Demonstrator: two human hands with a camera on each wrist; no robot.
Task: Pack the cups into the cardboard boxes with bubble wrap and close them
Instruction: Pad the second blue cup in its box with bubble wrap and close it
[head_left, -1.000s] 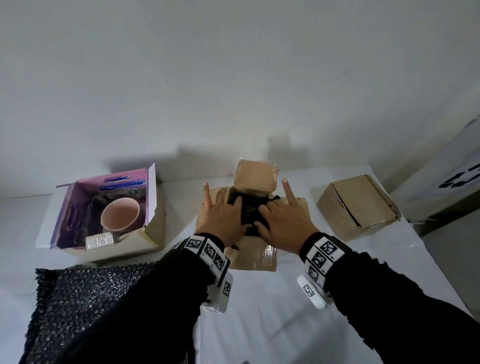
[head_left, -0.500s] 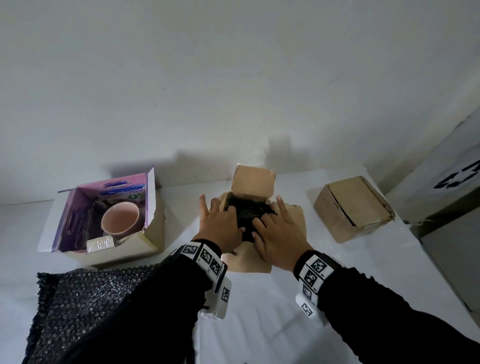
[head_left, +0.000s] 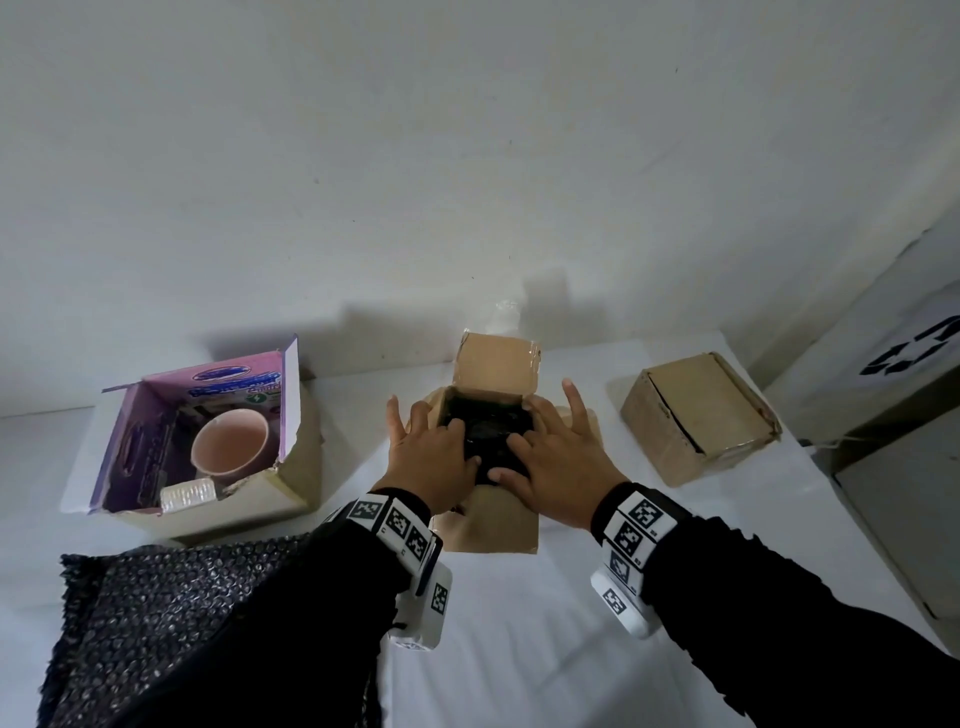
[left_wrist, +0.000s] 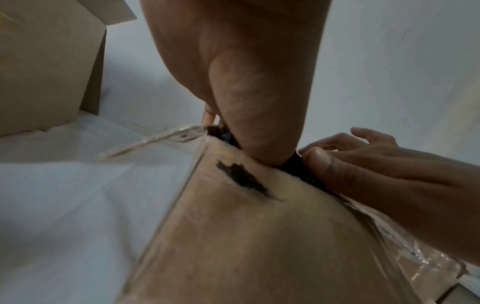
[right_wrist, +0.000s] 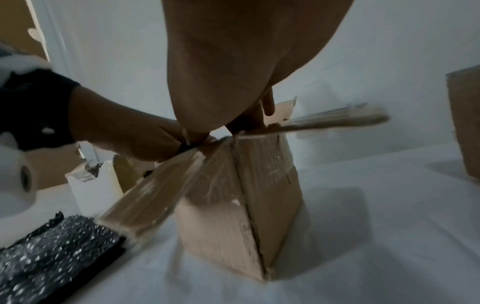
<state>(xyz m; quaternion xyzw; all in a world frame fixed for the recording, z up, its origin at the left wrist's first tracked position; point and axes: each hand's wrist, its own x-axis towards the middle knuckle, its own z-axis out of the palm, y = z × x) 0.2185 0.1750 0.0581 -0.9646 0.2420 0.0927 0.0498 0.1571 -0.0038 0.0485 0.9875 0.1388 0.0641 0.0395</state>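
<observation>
An open cardboard box (head_left: 493, 525) stands in the middle of the white table, its far flap (head_left: 496, 366) upright and its near flap folded down toward me. A bundle of black bubble wrap (head_left: 488, 431) fills the opening; any cup inside it is hidden. My left hand (head_left: 436, 447) and right hand (head_left: 556, 457) press on the bundle from either side with spread fingers. The left wrist view shows the box wall (left_wrist: 259, 236) and the right hand (left_wrist: 389, 174) on the black wrap. A pink cup (head_left: 228, 441) sits in a purple-lined box (head_left: 130, 447) at the left.
A closed cardboard box (head_left: 701, 415) lies at the right. A sheet of black bubble wrap (head_left: 156, 623) lies at the near left, partly under my left sleeve. A large box with a recycling mark (head_left: 909, 467) stands beyond the table's right edge. The wall is close behind.
Both hands have stayed on the black bundle and pushed it lower into the box. The far flap now stands more upright.
</observation>
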